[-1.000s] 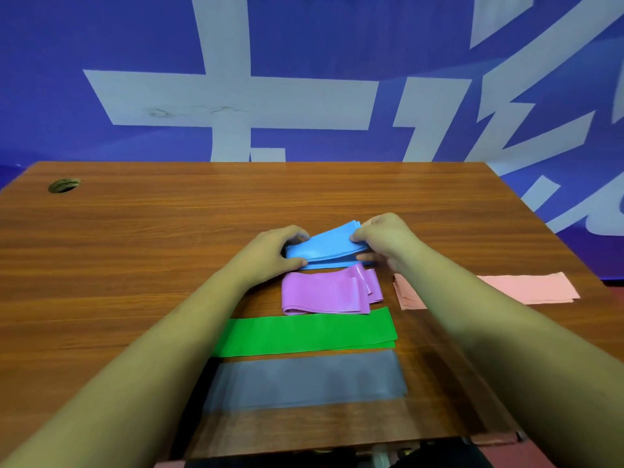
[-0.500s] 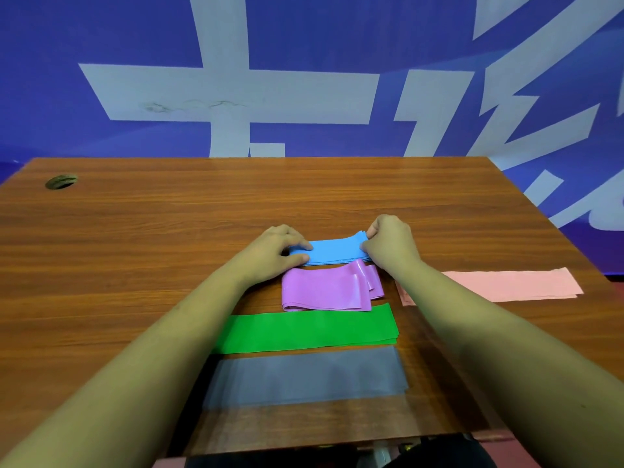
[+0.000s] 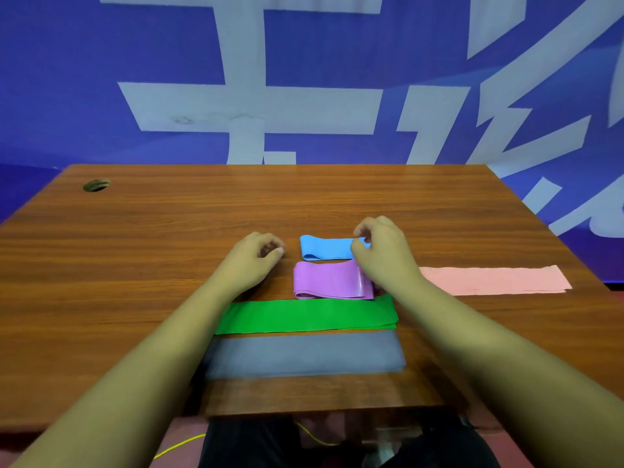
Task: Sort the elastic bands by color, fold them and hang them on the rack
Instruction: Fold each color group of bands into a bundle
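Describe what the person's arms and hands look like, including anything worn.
The left forearm and right forearm are bare to the frame's edge; no sleeves show. The left hand and right hand are ungloved, with no watch, bracelet or ring visible.

On the bench (image 3: 135, 265), in one column: the small folded band (image 3: 324, 248) farthest; the looped band (image 3: 326, 282) just before it; the long band (image 3: 304, 317) next; the widest band (image 3: 304, 358) nearest; a fifth band (image 3: 493, 280) well right; a cable hole (image 3: 97, 185) far left.
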The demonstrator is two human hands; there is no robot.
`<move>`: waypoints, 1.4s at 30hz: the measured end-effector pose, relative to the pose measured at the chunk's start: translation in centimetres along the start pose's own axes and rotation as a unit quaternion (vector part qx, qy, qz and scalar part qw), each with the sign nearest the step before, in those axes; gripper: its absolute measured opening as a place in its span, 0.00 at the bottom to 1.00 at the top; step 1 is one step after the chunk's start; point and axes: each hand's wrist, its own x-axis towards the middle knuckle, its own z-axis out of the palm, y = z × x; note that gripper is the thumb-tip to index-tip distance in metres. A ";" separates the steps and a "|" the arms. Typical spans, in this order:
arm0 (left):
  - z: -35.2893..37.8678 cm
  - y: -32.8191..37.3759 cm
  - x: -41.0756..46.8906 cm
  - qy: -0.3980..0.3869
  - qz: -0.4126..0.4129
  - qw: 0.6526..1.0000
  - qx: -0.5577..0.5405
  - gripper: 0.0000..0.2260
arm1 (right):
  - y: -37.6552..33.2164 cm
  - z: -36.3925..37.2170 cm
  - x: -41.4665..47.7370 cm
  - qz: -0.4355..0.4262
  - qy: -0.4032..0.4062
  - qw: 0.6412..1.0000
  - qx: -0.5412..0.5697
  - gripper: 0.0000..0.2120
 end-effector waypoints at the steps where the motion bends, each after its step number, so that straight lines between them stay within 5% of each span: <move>1: -0.4 -0.3 -1.0 0.007 -0.013 1.000 0.005 0.03 | -0.9 0.1 -1.2 -0.028 -0.017 0.999 0.016 0.05; 8: -2.8 -1.9 -7.6 0.065 -0.105 0.992 0.005 0.05 | -4.3 1.7 -8.8 -0.122 -0.157 0.978 0.070 0.09; 13: -3.2 -3.3 -10.2 0.097 -0.211 0.972 0.028 0.11 | -4.6 2.7 -10.6 -0.126 -0.196 0.973 -0.001 0.13; 18: -3.2 -2.1 -11.0 0.045 -0.325 0.939 0.107 0.20 | -4.5 3.5 -10.8 -0.142 -0.208 0.967 -0.040 0.13; 25: -3.5 -0.8 -10.7 -0.012 -0.358 0.929 0.091 0.18 | -4.9 4.2 -11.1 -0.135 -0.207 0.966 -0.073 0.15; 30: -3.6 0.0 -11.0 0.058 -0.290 0.955 0.020 0.07 | -5.1 4.2 -11.2 -0.120 -0.214 0.968 -0.060 0.16; 38: -1.9 4.8 -10.2 0.094 -0.109 0.986 -0.082 0.10 | -5.6 2.5 -9.4 0.045 -0.200 0.971 0.120 0.10; 40: -0.8 6.0 -9.9 0.088 -0.082 0.988 -0.099 0.11 | -6.2 2.0 -9.0 0.142 -0.172 0.936 0.274 0.12; 42: 0.3 6.8 -9.6 0.073 -0.062 0.988 -0.121 0.11 | -6.9 1.3 -8.7 0.259 -0.190 0.831 0.455 0.19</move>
